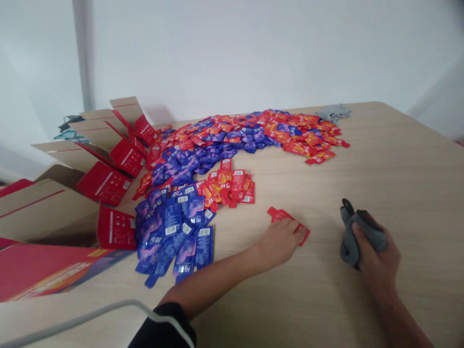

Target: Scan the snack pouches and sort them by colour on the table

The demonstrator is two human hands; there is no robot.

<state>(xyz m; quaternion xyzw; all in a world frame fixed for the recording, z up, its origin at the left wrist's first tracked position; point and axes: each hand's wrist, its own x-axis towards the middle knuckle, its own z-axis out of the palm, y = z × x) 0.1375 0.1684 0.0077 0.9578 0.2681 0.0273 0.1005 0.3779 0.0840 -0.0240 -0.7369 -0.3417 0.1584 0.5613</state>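
My left hand (281, 241) lies over a red pouch (277, 213) on the table, its fingers curled onto it and covering most of it. Its spouted end sticks out past my knuckles. To the right, my right hand (382, 263) grips a folded grey cloth (350, 241) with black parts, held a little above the tabletop. A pile of red pouches (237, 183) is left of and beyond my left hand. Blue pouches (172, 229) with white barcode labels overlap nearer the left side.
A long heap of mixed red and blue pouches (217, 140) runs along the table's back. Open red cartons (105, 183) line the left side, flaps raised. Another grey cloth (333, 113) lies at the far edge. A pale cable (90, 314) crosses the lower left.
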